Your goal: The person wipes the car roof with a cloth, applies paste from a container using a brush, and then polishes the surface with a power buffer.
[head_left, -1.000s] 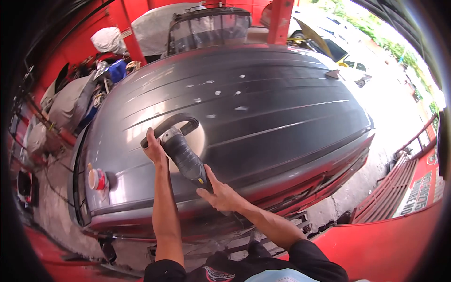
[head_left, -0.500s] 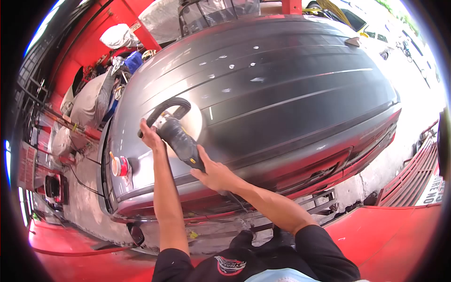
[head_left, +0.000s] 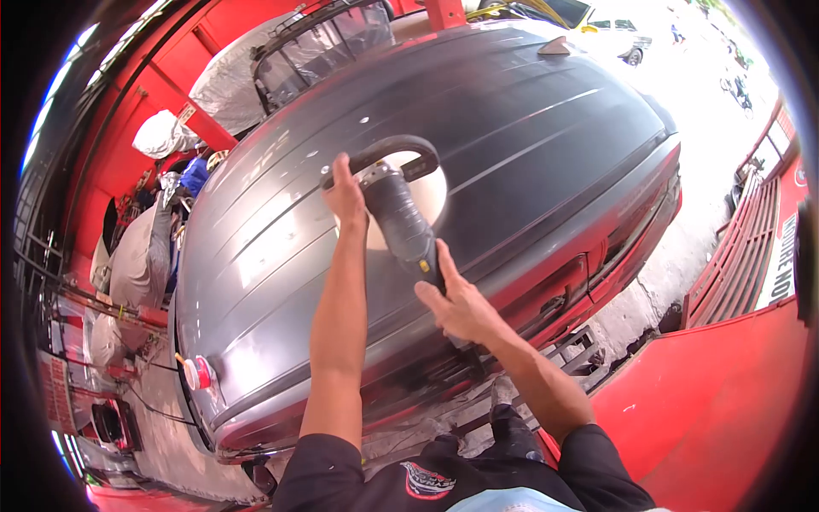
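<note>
- We hold a black power polisher [head_left: 399,220] with a ribbed barrel, over the near part of the dark grey, ridged car roof [head_left: 529,145].
- Our left hand [head_left: 346,200] is closed around the left end of the polisher's thick, black, curved handle [head_left: 397,145].
- Our right hand [head_left: 465,309] is wrapped about the rear end of the barrel, thumb on one side and forefinger along the other.
- Beneath the tool we see a round, cream-coloured pad [head_left: 434,198], partly hidden by barrel and handle; it appears to lie against the roof.
- At the roof's left end we have a small red-and-white tub [head_left: 198,373], with an orange-brown stick at its mouth.
- Toward the far end, well apart from our hands, stands a pale, fin-shaped antenna [head_left: 554,46].
</note>
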Demonstrator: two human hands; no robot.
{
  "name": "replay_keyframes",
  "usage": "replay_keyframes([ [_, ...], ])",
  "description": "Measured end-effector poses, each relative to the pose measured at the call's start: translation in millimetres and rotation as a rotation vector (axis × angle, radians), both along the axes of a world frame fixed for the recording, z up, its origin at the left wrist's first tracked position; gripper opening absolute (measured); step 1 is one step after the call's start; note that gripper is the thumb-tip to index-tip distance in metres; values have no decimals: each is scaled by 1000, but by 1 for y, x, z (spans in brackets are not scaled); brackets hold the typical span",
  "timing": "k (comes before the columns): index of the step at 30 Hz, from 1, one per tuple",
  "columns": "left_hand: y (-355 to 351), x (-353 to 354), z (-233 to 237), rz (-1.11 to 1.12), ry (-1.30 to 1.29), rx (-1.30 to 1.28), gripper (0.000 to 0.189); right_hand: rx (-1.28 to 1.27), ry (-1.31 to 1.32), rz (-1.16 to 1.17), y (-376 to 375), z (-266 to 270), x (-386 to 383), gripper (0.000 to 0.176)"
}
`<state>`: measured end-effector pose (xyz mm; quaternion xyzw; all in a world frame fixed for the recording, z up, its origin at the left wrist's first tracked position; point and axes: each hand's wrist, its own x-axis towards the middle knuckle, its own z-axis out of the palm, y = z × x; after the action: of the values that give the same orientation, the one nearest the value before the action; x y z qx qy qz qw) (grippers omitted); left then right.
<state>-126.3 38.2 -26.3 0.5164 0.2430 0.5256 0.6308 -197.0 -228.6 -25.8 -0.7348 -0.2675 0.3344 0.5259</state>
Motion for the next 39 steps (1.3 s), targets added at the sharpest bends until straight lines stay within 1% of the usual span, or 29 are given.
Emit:
replay_keyframes([
  [4, -46, 70, 11, -55, 30, 20, 34, -26, -98, -112, -27, -14, 54, 86],
  [6, -66, 99, 11, -73, 87, 81, 39, -23, -67, -149, -43, -5, 73, 87],
  [8, -86, 128, 8, -96, 98, 149, 43, -84, 151, -217, -60, 14, 86, 87],
  [9, -97, 141, 8, -133, 136, 111, 44, -80, 102, -256, -69, 9, 93, 88],
  [10, -115, 149, 12, -168, 143, 66, 41, -88, 100, -263, -79, -6, 100, 88],
  [12, -151, 158, 20, -228, 136, 42, 40, -28, -226, -343, -98, -32, 114, 90],
  [13, -161, 163, 17, -239, 128, 31, 40, -41, -59, -360, -106, -4, 110, 93],
  [15, -175, 171, 15, -330, 140, 63, 40, -44, -93, -370, -119, -15, 118, 94],
  [17, -189, 171, 12, -349, 115, 52, 41, -52, -132, -370, -127, -14, 117, 96],
  [18, -194, 171, 9, -361, 114, 51, 41, -85, -65, -369, -131, -10, 116, 98],
  [19, -200, 159, 18, -389, 148, 20, 41, -123, 6, -367, -136, -7, 111, 100],
  [20, -201, 152, 16, -397, 121, -10, 41, -154, -20, -374, -141, -12, 105, 100],
  [22, -192, 132, 8, -366, 162, 13, 39, 10, -178, -372, -139, -44, 89, 101],
  [23, -190, 112, 13, -350, 98, -13, 36, 3, -154, -355, -137, -48, 80, 102],
  [24, -185, 95, 10, -331, 88, -21, 36, -3, -163, -335, -135, -56, 70, 102],
  [26, -173, 61, 3, -307, 36, -45, 36, 48, -438, -264, -129, -71, 46, 104],
  [27, -165, 41, -7, -292, 63, -51, 34, 48, -442, -250, -129, -71, 30, 104],
  [28, -158, 20, -15, -277, 87, -58, 32, -11, -226, -230, -126, -61, 13, 104],
  [29, -156, -4, -11, -219, 21, -78, 28, -73, -10, -212, -123, -51, -2, 105],
  [30, -155, -27, -6, -164, -41, -98, 24, -77, -14, -203, -118, -44, -16, 105],
  [32, -138, -58, -24, -48, -193, -214, 18, -160, -122, -79, -106, -35, -40, 104],
  [34, -115, -107, -35, 11, -173, -65, 20, -221, -58, -19, -91, -33, -62, 103],
  [36, -91, -150, -41, 66, -110, -81, 21, -242, 32, 95, -70, -28, -82, 103],
  [38, -66, -190, -56, 285, -10, -32, 24, -234, 18, 177, -52, -31, -101, 102],
  [39, -56, -212, -57, 312, 30, 27, 26, -203, -37, 229, -42, -34, -110, 102],
])
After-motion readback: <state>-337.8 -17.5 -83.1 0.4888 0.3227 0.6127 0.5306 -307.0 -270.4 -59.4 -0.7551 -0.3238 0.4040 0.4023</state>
